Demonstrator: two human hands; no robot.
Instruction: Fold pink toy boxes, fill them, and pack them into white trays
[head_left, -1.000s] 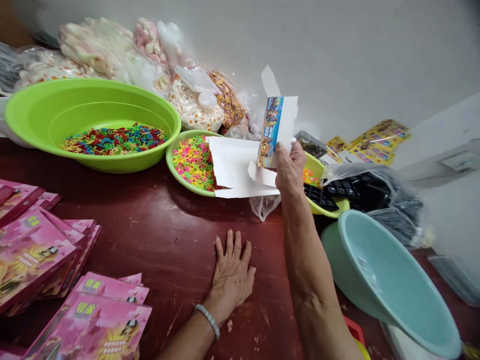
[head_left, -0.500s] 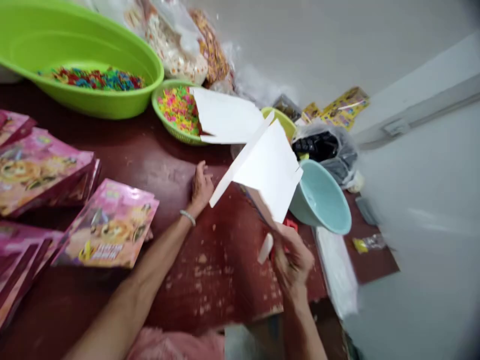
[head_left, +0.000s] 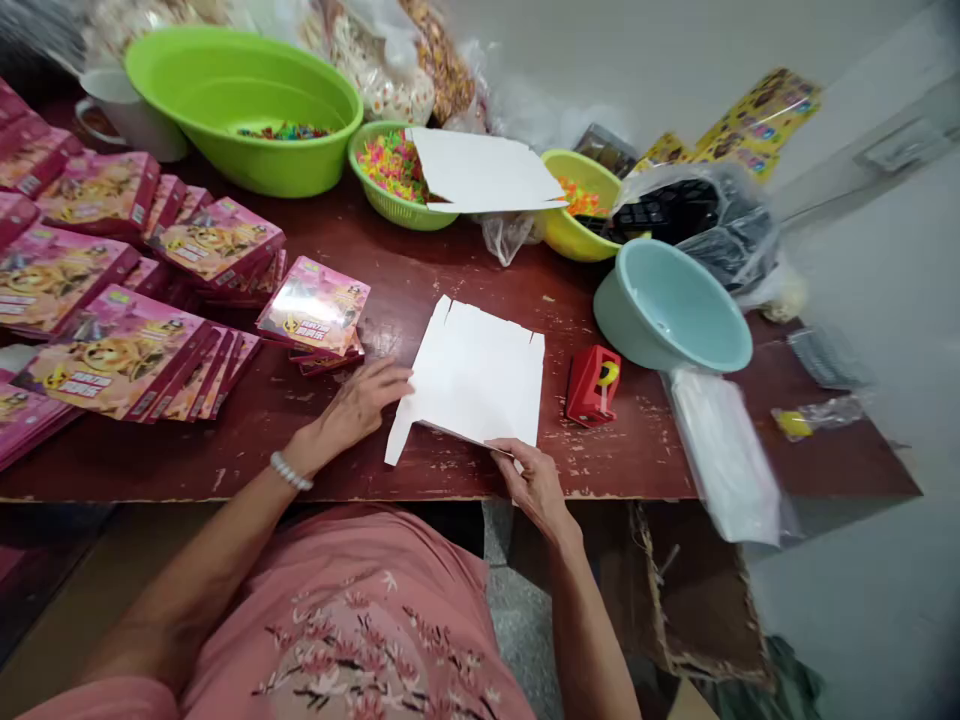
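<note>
A white cardboard box blank (head_left: 480,375) lies on the table in front of me, with slits along its far edge and a narrow flap sticking out at the near left. My right hand (head_left: 529,480) pinches its near edge between thumb and fingers. At the left edge of the blank is my left hand (head_left: 367,400), its fingers stretched out and the tips touching the card. A red tape dispenser (head_left: 592,387) with a yellow core stands to the right of the blank. Left of it, a pink printed box (head_left: 319,305) rests on a small stack.
Many pink boxes (head_left: 112,350) are stacked at the left. Along the back stand a green basin (head_left: 247,110), a green basket (head_left: 394,205) with colourful pieces, more white card (head_left: 487,170), a yellow bowl (head_left: 581,240) and a pale blue basin (head_left: 675,310). Plastic bags (head_left: 727,460) hang over the front edge.
The white blank has come down from a raised, tilted position to lie on the table. My left hand has moved to its left edge. The view has shifted.
</note>
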